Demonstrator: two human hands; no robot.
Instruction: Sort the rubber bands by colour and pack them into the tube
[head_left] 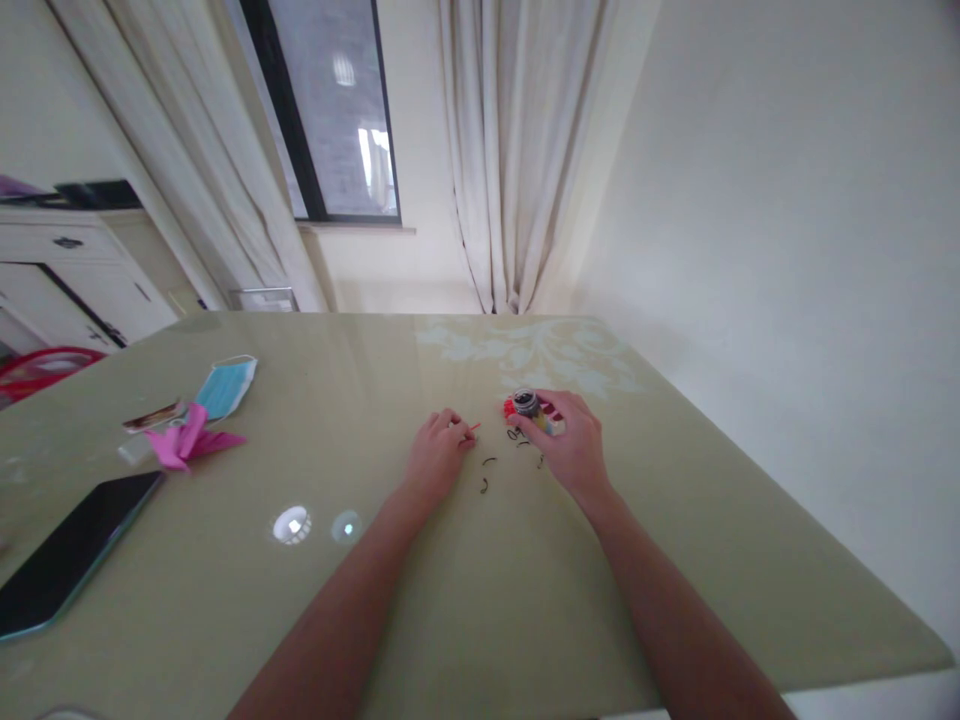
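In the head view my right hand (574, 440) is closed around a small round jar (526, 402) with a dark inside or top, tilted slightly toward me. A small bright red thing (509, 408) shows at the jar's left side. To the left, my left hand (439, 452) rests low over the table, its fingers pinched on a thin red strip (475, 427). Between and below the hands lie several small black curls (484, 486), like bits of rubber band. Yellow and dark red patches show behind the jar, partly covered by my right fingers.
The pale green glossy table (465, 620) meets a white wall on the right. At left lie a dark tablet-like device (79, 550), a pink folded paper bird (189, 440) and a blue face mask (227, 388). A red chair (49, 368) stands beyond the left edge.
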